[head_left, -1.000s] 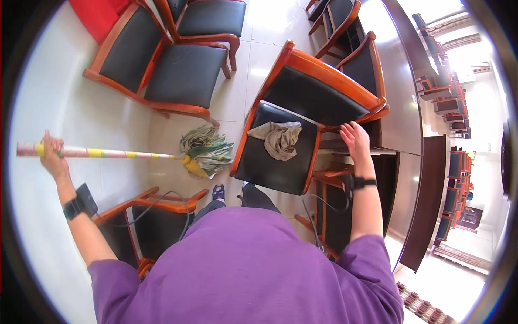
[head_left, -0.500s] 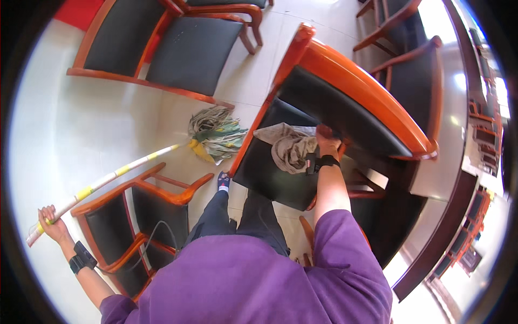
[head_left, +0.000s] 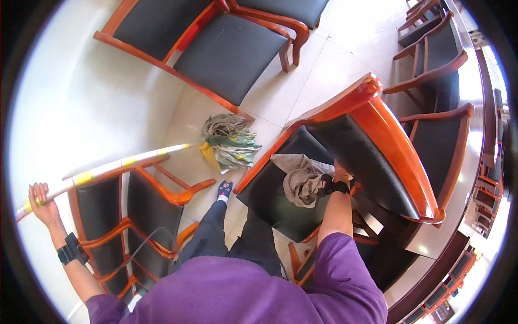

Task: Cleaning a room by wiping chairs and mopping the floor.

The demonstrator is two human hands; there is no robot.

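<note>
My left hand [head_left: 44, 205] is closed round the upper end of a mop handle [head_left: 127, 161], banded white and yellow, at the far left. The mop head [head_left: 229, 143], made of grey, green and yellow cloth strips, lies on the floor in front of my feet. My right hand [head_left: 341, 174] grips the lower part of the backrest of a wooden chair [head_left: 402, 154] with black padding; its fingers are partly hidden there. A crumpled grey-brown cloth [head_left: 302, 181] lies on that chair's seat [head_left: 283, 216], right beside my right wrist.
More black-padded wooden chairs stand at the upper left [head_left: 229, 56], at the lower left [head_left: 154, 205] and along the right [head_left: 440, 156]. A long dark table [head_left: 426, 245] runs down the right side. The pale tiled floor [head_left: 329, 70] shows between the chairs.
The view has turned, so the chairs and the table sit differently in it. My left hand and the handle's end have risen slightly. Both hands keep their holds.
</note>
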